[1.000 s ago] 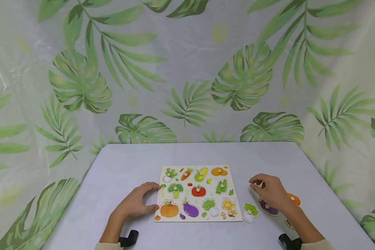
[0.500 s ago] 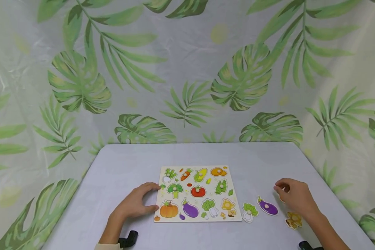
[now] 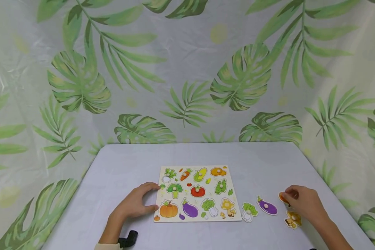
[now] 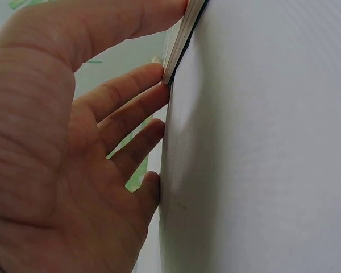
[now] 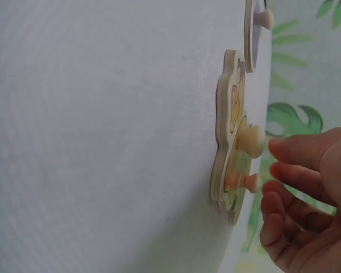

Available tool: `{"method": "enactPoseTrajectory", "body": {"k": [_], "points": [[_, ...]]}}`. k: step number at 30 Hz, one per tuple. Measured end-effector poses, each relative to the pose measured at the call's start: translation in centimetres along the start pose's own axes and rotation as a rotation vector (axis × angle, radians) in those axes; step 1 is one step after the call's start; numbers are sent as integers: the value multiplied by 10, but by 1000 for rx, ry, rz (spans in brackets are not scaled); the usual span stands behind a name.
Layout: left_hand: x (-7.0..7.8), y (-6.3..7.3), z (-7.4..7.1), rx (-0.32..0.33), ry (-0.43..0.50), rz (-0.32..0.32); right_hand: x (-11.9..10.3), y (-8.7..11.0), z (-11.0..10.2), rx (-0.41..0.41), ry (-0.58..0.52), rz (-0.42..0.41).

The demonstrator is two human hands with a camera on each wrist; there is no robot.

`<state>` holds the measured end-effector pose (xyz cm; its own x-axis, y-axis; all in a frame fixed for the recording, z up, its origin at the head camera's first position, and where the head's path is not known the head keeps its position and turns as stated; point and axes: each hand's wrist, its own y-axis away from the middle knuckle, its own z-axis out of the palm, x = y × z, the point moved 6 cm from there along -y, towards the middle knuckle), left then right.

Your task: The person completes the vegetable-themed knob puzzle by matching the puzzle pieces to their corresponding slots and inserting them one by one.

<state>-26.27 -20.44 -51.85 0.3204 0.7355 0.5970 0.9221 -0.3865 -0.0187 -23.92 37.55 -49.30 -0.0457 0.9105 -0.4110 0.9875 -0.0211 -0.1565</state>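
Note:
A wooden vegetable puzzle board (image 3: 187,193) lies flat on the table. My left hand (image 3: 138,201) rests against its left edge, thumb and fingers extended; the left wrist view shows the fingertips touching the board's side (image 4: 178,48). My right hand (image 3: 307,203) is over an orange knobbed piece (image 3: 282,197), which it partly covers. In the right wrist view the right fingers (image 5: 290,151) are loosely bent, close to the knobs but apart from them. Just nearer lies a mushroom piece (image 3: 293,219) with a knob. Left of these are an eggplant piece (image 3: 267,206) and a bok choy piece (image 3: 249,212).
Knobbed pieces, such as the tomato (image 3: 198,191) and the corn (image 3: 200,175), sit in the board's upper rows. Its bottom row shows pictures without knobs. A white cloth covers the table (image 3: 128,159); a leaf-patterned curtain (image 3: 187,69) hangs behind.
My right hand has moved right, away from beside the board, then slightly lower to the orange piece. The eggplant and mushroom pieces are uncovered. My left hand has stayed on the board's edge.

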Motion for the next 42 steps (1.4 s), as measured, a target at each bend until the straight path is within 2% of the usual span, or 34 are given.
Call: {"method": "enactPoseTrajectory", "body": {"k": [5, 13, 19, 26, 32, 42], "points": [[-2, -1, 1, -1, -7, 5, 7, 2, 0, 25, 10, 6], [-3, -1, 1, 3, -14, 13, 17, 4, 2, -1, 18, 65], [-3, -1, 1, 6, -9, 13, 17, 3, 3, -34, 7, 81], [-2, 0, 1, 9, -13, 12, 14, 5, 4, -17, 13, 66], [-1, 0, 0, 5, -12, 6, 11, 3, 6, -37, -2, 88], [-1, 0, 0, -5, -1, -3, 1, 0, 8, 24, -12, 14]]}}
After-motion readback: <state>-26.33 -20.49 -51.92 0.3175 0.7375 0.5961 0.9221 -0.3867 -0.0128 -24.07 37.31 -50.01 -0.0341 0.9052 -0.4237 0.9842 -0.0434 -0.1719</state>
